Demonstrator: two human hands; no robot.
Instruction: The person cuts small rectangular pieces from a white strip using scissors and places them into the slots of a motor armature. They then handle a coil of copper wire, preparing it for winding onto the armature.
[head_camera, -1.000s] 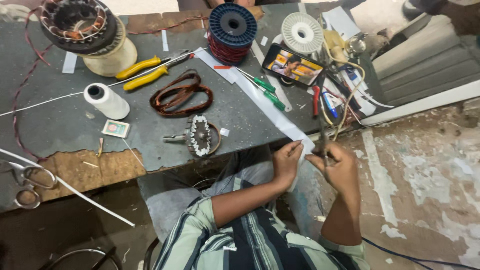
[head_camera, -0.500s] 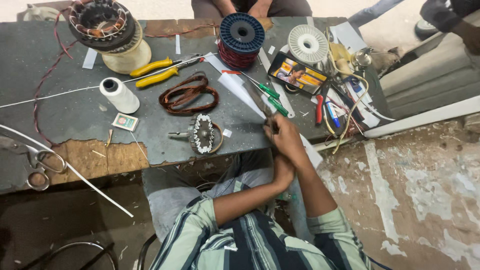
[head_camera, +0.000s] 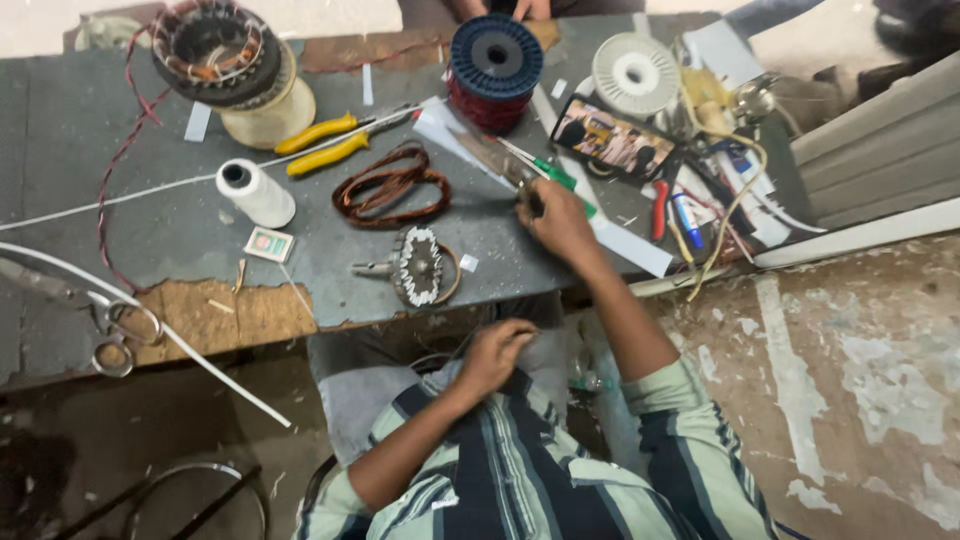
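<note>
Fingers of the right hand (head_camera: 560, 222) curl over the green-handled screwdriver (head_camera: 548, 172) lying just right of the red wire spool (head_camera: 494, 70), seemingly picking it up, needing a lift; left hand (head_camera: 497, 352) rests half-curled, empty.

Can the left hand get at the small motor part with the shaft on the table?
Probably yes: the left hand is low by the lap, and the motor part lies near the table edge, with nothing between.

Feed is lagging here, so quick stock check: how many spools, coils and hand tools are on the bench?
Spools: 3 (white thread, red wire, white flat reel)
Copper coils: 1
Hand tools: 3 (yellow pliers, green screwdriver, big scissors)
Total: 7
</note>
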